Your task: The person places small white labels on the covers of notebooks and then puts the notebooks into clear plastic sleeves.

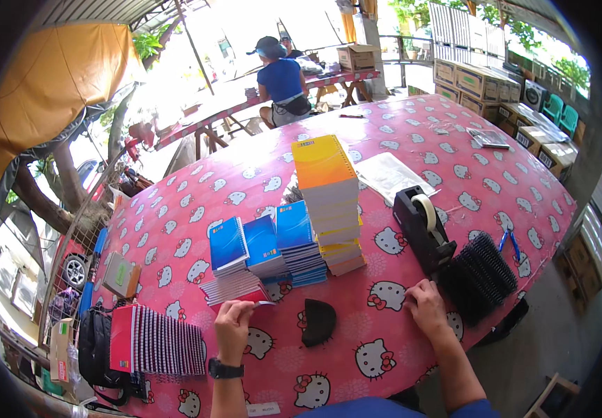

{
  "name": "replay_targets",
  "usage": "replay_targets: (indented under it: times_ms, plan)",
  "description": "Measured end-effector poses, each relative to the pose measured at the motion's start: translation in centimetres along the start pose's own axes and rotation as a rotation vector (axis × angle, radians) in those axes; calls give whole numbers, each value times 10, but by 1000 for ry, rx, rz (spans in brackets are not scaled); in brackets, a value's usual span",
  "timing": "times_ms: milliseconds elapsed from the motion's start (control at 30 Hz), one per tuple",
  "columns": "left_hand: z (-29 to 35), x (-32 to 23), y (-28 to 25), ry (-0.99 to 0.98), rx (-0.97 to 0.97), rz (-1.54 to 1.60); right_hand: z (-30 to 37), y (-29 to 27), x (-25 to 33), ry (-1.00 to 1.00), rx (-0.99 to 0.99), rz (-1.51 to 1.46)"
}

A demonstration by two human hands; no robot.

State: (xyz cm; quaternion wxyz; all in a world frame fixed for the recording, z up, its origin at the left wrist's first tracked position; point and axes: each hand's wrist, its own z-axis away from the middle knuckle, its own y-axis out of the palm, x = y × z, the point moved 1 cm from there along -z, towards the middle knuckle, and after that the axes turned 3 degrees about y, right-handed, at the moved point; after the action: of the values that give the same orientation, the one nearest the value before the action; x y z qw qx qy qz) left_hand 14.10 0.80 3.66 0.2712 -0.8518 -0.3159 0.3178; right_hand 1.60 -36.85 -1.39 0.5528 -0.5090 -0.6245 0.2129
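My left hand [233,326], with a dark watch on its wrist, has its fingers pinched together at the near edge of a low stack of notebooks [234,287]; a small red-and-white edge shows beside the fingertips, too small to name. My right hand [426,308] is closed too, thumb and fingertips together just above the tablecloth; anything in them is hidden. Close to it stand a black tape dispenser [419,240] and a bundle of black spiral coils [481,277]. Between my hands lies a dark half-round piece [319,322].
Blue spiral notebooks [294,244] and a tall yellow-topped stack [325,167] stand mid-table. Red-covered notebooks [158,341] lie at left. Blue pliers [510,244] and clear plastic [391,175] rest at right. Beyond the pink table [356,355], a person [281,83] sits; cartons [478,82] line the right.
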Motion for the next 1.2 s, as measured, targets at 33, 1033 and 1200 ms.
replay_targets:
  times_ms: [33,1033,1200]
  plan:
    - [0,-11,-8,-102,54,180,0,2,-2,7,-5,-2]
    - [55,-32,-24,13,175,191,-30,86,192,-502,655,-861]
    - [56,-35,-25,0,191,170,-32,74,185,-350,892,-927]
